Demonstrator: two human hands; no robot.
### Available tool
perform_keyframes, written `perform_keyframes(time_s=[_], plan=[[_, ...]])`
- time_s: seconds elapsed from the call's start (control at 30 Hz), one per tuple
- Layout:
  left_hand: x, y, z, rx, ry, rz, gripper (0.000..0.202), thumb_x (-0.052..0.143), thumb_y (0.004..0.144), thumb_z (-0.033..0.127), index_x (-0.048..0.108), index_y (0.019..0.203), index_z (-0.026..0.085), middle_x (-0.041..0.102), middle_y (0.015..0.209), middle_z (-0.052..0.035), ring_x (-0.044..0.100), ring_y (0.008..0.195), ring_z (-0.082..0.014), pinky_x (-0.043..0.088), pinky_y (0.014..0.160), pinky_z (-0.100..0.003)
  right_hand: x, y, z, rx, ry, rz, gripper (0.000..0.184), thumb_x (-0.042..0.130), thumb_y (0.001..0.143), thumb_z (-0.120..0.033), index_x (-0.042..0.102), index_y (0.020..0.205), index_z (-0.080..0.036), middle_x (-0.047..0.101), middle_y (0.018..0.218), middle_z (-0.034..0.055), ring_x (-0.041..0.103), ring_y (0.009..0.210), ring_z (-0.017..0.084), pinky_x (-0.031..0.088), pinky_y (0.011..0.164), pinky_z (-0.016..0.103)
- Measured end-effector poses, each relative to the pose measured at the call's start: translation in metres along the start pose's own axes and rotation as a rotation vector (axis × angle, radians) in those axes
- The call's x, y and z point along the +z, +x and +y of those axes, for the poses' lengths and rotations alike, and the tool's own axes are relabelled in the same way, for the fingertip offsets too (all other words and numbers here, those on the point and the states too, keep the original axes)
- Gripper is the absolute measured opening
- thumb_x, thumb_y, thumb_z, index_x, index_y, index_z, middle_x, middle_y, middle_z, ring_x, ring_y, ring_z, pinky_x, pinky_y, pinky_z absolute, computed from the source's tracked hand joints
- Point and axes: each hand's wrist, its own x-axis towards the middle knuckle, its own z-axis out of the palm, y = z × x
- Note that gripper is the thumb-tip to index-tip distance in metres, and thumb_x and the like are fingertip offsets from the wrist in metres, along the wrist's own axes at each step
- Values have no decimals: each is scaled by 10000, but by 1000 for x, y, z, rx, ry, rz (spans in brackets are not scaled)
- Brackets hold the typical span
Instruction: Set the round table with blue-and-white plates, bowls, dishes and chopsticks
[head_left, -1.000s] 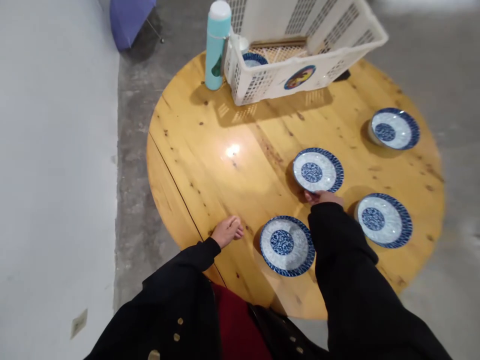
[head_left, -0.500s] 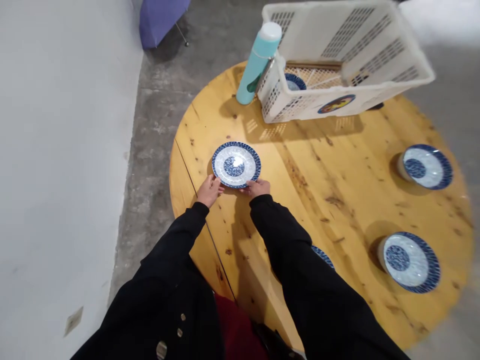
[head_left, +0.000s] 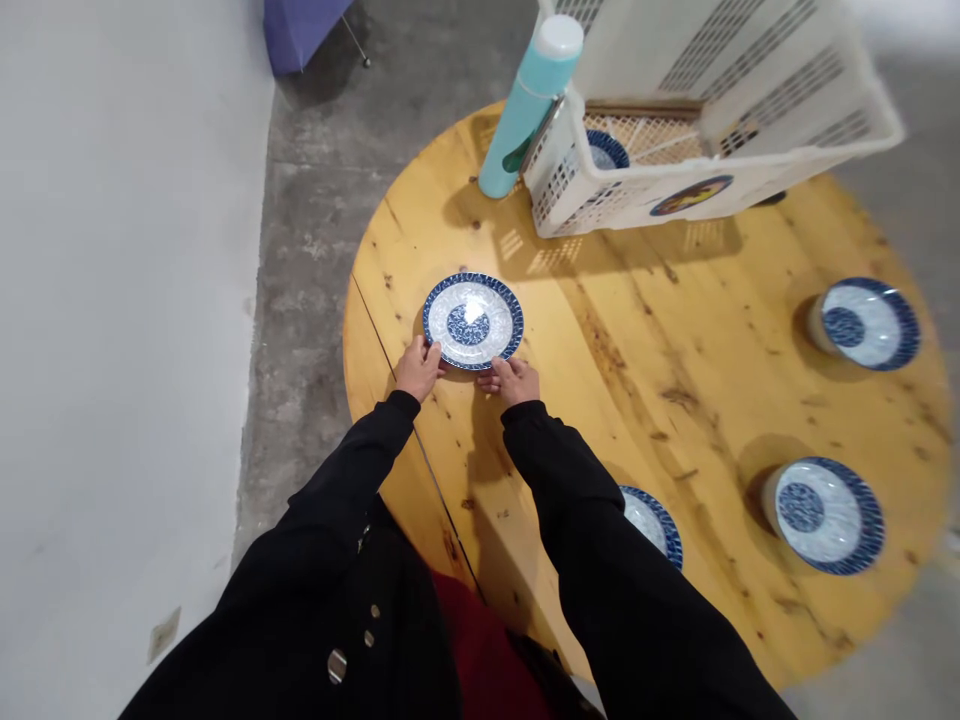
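Observation:
A blue-and-white patterned plate [head_left: 448, 318] rests at the left part of the round wooden table, face up. At its near left rim is my left hand [head_left: 418, 369], with the thumb on the edge and the fingers partly hidden beside it. My right hand [head_left: 514, 381] pinches the near right rim, thumb on top and fingers curled below. Another plate [head_left: 651, 528] of the same pattern is partly covered by my right sleeve.
Two blue-rimmed bowls stand at the right, one farther bowl [head_left: 866, 324] and one nearer bowl [head_left: 825, 515]. A white plastic basket [head_left: 637, 195] at the back holds a blue-and-white dish [head_left: 606, 150]. Beside it stands a turquoise bottle [head_left: 517, 125]. A wall [head_left: 127, 300] rises at the left.
The view has shifted slightly, and more of the plate by my right sleeve shows. Both hands remain at the near rim of the left plate, which stays in place on the table.

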Motion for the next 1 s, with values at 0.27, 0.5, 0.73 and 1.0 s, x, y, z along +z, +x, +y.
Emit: perform_keyframes(time_s=[0.27, 0.5, 0.73, 1.0], plan=[[3, 5, -1, 1, -43, -26, 229, 625, 893, 364, 468, 849, 203, 630, 692, -7, 685, 618, -157, 560, 545, -250, 6, 0, 2, -22, -18, 52, 189, 698, 798, -278, 538, 754, -188, 642, 577, -3, 611, 455, 128, 499, 414, 205], [5, 20, -8, -4, -71, -13, 255, 630, 872, 383, 452, 873, 201, 652, 786, -29, 707, 692, -157, 556, 537, -209, 16, -35, 29, -28, 72, 73, 134, 648, 831, -295, 565, 846, -191, 648, 612, -27, 610, 524, 101, 498, 531, 196], [11, 31, -5, 86, -38, -28, 327, 624, 823, 457, 415, 856, 209, 628, 741, -5, 709, 646, -144, 554, 506, -191, 15, -105, 69, 38, 178, -114, 153, 674, 776, -232, 565, 875, -192, 666, 635, -48, 629, 553, 94, 530, 603, 215], [13, 35, 0, 88, -4, -44, 298, 621, 762, 403, 446, 889, 198, 637, 717, -23, 711, 632, -165, 543, 511, -200, -68, -193, 115, 257, 373, 53, 337, 816, 658, -405, 648, 810, -155, 711, 662, 46, 660, 507, 137, 541, 487, 234]])
